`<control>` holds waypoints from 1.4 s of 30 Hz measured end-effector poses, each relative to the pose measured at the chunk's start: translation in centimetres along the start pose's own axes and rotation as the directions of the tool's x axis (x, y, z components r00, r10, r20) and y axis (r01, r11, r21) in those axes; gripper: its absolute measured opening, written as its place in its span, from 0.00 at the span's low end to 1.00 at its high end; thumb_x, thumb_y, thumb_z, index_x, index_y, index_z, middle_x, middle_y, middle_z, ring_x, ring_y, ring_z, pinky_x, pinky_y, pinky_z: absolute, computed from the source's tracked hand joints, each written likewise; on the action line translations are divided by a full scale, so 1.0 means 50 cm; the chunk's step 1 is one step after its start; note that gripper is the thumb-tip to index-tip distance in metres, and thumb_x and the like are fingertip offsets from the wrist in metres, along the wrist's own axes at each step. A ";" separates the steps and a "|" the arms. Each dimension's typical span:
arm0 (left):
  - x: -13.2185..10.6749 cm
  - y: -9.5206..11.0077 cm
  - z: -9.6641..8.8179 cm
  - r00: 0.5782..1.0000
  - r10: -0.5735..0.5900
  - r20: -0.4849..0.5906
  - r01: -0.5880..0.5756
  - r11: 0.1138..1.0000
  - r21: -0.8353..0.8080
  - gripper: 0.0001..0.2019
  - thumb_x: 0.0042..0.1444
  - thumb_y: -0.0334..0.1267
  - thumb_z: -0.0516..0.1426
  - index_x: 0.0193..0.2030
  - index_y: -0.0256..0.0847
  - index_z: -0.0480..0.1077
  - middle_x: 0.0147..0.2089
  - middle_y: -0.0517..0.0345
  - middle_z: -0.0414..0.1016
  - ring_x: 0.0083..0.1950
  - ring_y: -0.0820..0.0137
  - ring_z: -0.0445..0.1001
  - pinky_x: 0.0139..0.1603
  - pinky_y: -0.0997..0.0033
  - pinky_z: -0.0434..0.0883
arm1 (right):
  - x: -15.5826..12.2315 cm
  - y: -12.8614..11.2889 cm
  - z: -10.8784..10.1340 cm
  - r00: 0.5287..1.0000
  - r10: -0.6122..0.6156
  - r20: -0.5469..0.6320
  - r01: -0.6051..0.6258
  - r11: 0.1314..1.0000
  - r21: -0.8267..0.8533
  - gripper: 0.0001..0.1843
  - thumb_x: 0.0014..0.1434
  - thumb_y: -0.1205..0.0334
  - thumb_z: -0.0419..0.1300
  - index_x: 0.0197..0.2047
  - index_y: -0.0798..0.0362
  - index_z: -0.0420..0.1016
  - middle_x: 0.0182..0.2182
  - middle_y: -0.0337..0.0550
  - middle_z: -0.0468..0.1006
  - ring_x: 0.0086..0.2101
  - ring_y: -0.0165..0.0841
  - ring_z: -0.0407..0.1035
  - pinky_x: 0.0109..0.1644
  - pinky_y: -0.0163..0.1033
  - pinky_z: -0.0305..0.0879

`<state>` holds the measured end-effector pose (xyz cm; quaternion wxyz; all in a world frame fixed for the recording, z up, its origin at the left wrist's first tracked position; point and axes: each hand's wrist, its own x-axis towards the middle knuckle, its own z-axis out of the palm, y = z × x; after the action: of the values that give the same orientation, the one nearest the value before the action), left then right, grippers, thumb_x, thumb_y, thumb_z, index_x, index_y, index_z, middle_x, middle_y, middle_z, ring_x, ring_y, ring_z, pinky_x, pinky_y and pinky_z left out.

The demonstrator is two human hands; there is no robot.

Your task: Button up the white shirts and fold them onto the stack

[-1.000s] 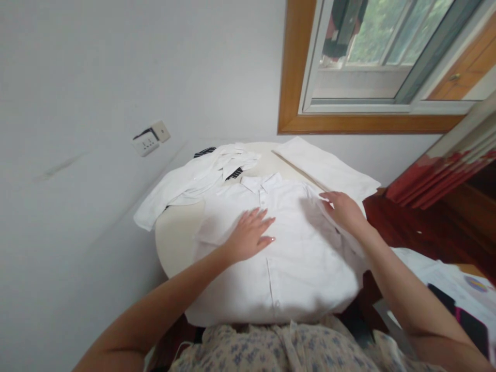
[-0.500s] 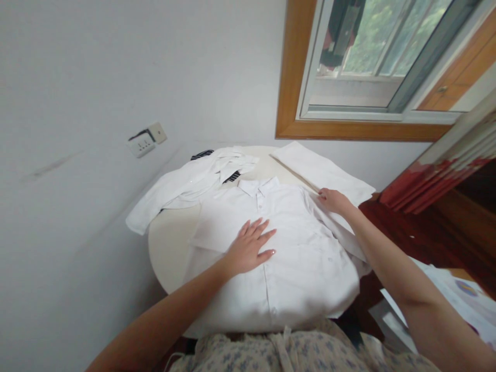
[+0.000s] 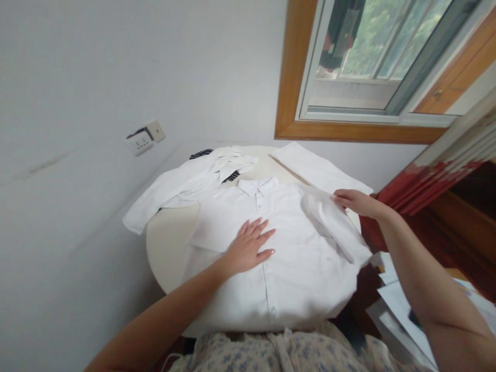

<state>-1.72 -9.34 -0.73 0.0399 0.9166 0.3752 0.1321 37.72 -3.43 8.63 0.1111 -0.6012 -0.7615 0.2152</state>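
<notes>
A white button-up shirt (image 3: 294,263) lies flat, front up, on a small round cream table (image 3: 166,248). My left hand (image 3: 248,245) rests flat on the shirt's chest, fingers stretched out. My right hand (image 3: 354,201) is at the shirt's right shoulder, fingers closed on the right sleeve (image 3: 333,225), which is lifted and bunched.
A second white garment (image 3: 186,186) with a striped tie lies crumpled at the table's back left. A folded white cloth (image 3: 318,168) lies at the back right. A wall socket (image 3: 141,139), a wood-framed window (image 3: 368,67), red curtains and papers (image 3: 403,310) surround the table.
My right hand has moved right and outward, pulling the shirt's right sleeve up and away from the body. My left hand has stayed pressed on the chest.
</notes>
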 end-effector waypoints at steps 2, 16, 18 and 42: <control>0.001 0.001 -0.003 1.000 -0.001 -0.010 0.001 1.000 -0.017 0.28 0.62 0.57 0.48 0.67 0.53 0.58 0.71 0.55 0.54 0.73 0.58 0.48 0.71 0.49 0.45 | 0.018 -0.047 0.000 0.999 -0.045 -0.022 0.047 0.993 0.104 0.25 0.62 0.40 0.45 0.30 0.52 0.67 0.23 0.37 0.69 0.25 0.29 0.63 0.33 0.34 0.60; 0.017 -0.116 -0.061 0.792 -0.381 -0.478 0.237 0.912 -0.335 0.11 0.63 0.39 0.51 0.46 0.43 0.72 0.41 0.55 0.77 0.42 0.68 0.74 0.47 0.67 0.71 | 0.229 -0.188 0.202 0.999 -0.047 0.006 0.047 0.983 -0.179 0.14 0.61 0.58 0.54 0.39 0.56 0.79 0.39 0.50 0.80 0.39 0.35 0.71 0.37 0.33 0.57; 0.016 -0.129 -0.060 0.781 -0.410 -0.470 0.257 0.898 -0.357 0.11 0.62 0.38 0.51 0.45 0.42 0.73 0.40 0.55 0.77 0.40 0.69 0.74 0.45 0.68 0.72 | 0.226 -0.190 0.212 0.999 -0.029 0.013 0.031 0.984 -0.178 0.15 0.61 0.58 0.54 0.43 0.56 0.79 0.41 0.50 0.81 0.40 0.35 0.72 0.38 0.33 0.58; 0.015 -0.143 -0.041 0.837 -0.418 -0.352 0.272 0.878 -0.395 0.09 0.60 0.36 0.52 0.40 0.42 0.74 0.39 0.55 0.78 0.41 0.68 0.75 0.46 0.67 0.71 | 0.029 -0.082 0.036 0.807 -0.203 0.554 0.091 0.971 0.222 0.27 0.52 0.36 0.60 0.34 0.54 0.78 0.31 0.40 0.77 0.34 0.37 0.69 0.37 0.35 0.62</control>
<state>-6.61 -3.76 0.18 0.1325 0.7610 0.5085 0.3805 33.02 -3.12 8.79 -0.0513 -0.4345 -0.7807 0.4462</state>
